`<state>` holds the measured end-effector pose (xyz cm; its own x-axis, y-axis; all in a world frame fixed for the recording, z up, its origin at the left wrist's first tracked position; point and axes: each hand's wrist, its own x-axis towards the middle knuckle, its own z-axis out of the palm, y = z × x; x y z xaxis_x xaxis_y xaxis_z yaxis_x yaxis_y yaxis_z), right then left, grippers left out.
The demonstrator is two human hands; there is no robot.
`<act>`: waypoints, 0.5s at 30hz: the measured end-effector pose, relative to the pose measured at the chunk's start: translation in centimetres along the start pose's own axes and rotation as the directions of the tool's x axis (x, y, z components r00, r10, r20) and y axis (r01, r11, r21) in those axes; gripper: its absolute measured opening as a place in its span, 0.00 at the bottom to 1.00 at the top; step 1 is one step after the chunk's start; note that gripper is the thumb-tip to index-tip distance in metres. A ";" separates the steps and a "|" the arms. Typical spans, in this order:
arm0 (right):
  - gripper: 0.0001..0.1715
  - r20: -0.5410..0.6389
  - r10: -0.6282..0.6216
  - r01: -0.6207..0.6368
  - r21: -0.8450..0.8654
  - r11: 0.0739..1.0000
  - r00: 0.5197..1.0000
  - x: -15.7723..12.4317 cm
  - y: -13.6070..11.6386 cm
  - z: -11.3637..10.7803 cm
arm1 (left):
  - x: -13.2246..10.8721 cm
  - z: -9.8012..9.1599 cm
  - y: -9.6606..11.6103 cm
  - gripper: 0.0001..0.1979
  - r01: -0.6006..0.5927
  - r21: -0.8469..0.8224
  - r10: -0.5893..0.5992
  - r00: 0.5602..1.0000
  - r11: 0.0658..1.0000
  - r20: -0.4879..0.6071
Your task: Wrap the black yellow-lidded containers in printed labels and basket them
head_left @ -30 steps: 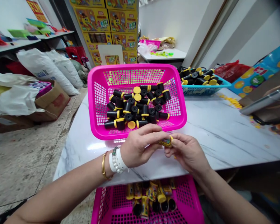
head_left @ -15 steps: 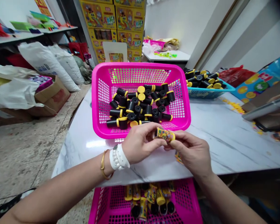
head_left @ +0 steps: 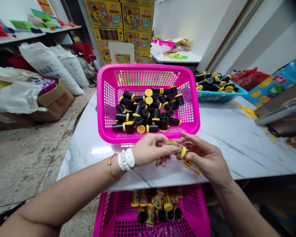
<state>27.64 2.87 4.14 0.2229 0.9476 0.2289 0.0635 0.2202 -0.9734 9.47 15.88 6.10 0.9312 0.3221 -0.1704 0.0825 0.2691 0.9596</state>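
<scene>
Left hand (head_left: 148, 150): fingers, as I view them, clasped round one labelled tube (head_left: 178, 150), above the bench (head_left: 239, 138) near its front edge; right hand (head_left: 208, 158): fingers parted beside the tube's yellow cap (head_left: 183, 152), contact I cannot tell; pink basket (head_left: 101, 108) of black tubes (head_left: 156, 114) just beyond; open bench surface rightward; lower basket (head_left: 204, 210) below the edge.

small packing workshop | stacked yellow boxes (head_left: 136, 14) | white sacks (head_left: 44, 65) | pink basket (head_left: 148, 67) of black canisters (head_left: 156, 114)
</scene>
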 end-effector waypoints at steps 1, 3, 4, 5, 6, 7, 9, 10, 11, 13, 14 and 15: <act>0.25 0.031 -0.067 0.069 -0.086 0.994 0.997 0.0 -0.2 -0.1 | 0.0 0.0 0.0 0.26 0.019 -0.036 -0.019 1.000 0.999 0.013; 0.20 0.091 -0.192 0.209 -0.231 0.950 0.977 0.1 -0.5 -0.1 | 0.0 0.1 -0.2 0.27 0.046 -0.144 -0.039 0.998 0.989 0.052; 0.19 0.095 -0.248 0.265 -0.273 0.925 0.964 0.2 -0.5 0.0 | 0.0 0.1 -0.2 0.27 0.055 -0.205 -0.041 0.997 0.977 0.071; 0.19 0.077 -0.298 0.307 -0.296 0.904 0.951 0.2 -0.5 0.1 | 0.0 0.1 -0.3 0.27 0.060 -0.255 -0.040 0.996 0.965 0.084; 0.19 0.047 -0.338 0.335 -0.306 0.891 0.940 0.2 -0.3 0.2 | 0.1 0.2 -0.3 0.26 0.062 -0.288 -0.038 0.995 0.956 0.089; 0.18 0.016 -0.365 0.352 -0.307 0.884 0.931 0.2 -0.2 0.2 | 0.1 0.2 -0.4 0.26 0.062 -0.297 -0.037 0.995 0.953 0.089; 0.15 -0.006 -0.376 0.358 -0.288 0.888 0.927 0.1 0.0 0.2 | 0.1 0.3 -0.4 0.25 0.057 -0.261 -0.042 0.997 0.964 0.065; 0.14 0.001 -0.362 0.349 -0.273 0.897 0.932 0.1 0.1 0.2 | 0.1 0.4 -0.4 0.25 0.050 -0.235 -0.042 0.998 0.971 0.037; 0.15 0.018 -0.341 0.334 -0.264 0.905 0.940 0.1 0.1 0.2 | 0.1 0.5 -0.4 0.26 0.041 -0.214 -0.040 0.999 0.976 0.007; 0.18 0.063 -0.314 0.318 -0.288 0.903 0.947 0.0 -0.1 0.2 | 0.1 0.7 -0.4 0.27 0.026 -0.194 -0.033 0.999 0.981 -0.036; 0.19 0.084 -0.322 0.332 -0.317 0.888 0.943 0.0 -0.1 0.2 | 0.1 0.8 -0.4 0.27 0.021 -0.192 -0.030 0.999 0.981 -0.043; 0.20 0.104 -0.348 0.362 -0.350 0.864 0.932 -0.1 -0.2 0.2 | 0.1 0.9 -0.4 0.27 0.022 -0.188 -0.030 0.999 0.982 -0.039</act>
<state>27.39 2.76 4.34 0.0848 0.8302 0.5510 0.4762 0.4520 -0.7542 9.81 15.01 5.85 0.9137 0.3490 -0.2081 0.0352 0.4422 0.8962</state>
